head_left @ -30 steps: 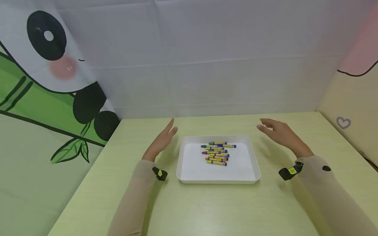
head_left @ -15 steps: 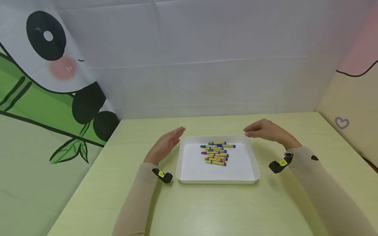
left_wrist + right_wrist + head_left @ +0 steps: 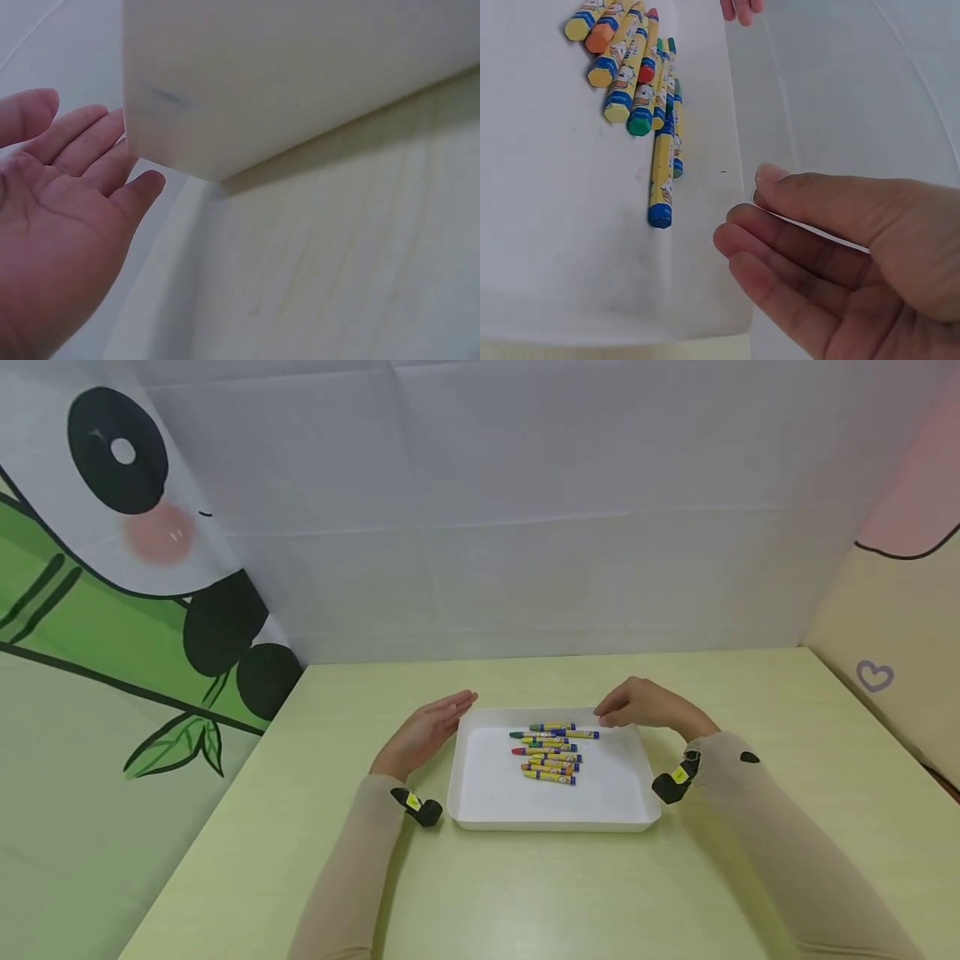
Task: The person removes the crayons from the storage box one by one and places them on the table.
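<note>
Crayons (image 3: 555,757), frame centre: yellow, blue-banded, small white printed figures; tips green, red, orange, yellow. Tray (image 3: 487,785), centre: plain white. Table (image 3: 525,893), lower half: pale yellow-green. Sleeves (image 3: 348,864), lower left and right: plain beige.

Right hand (image 3: 866,277) near crayons (image 3: 628,71) in white tray (image 3: 570,232)

Pale table (image 3: 525,893) stands before creased grey backdrop (image 3: 525,510); cartoon face (image 3: 161,531) at left; right wall (image 3: 900,618) is beige, pink above.
</note>
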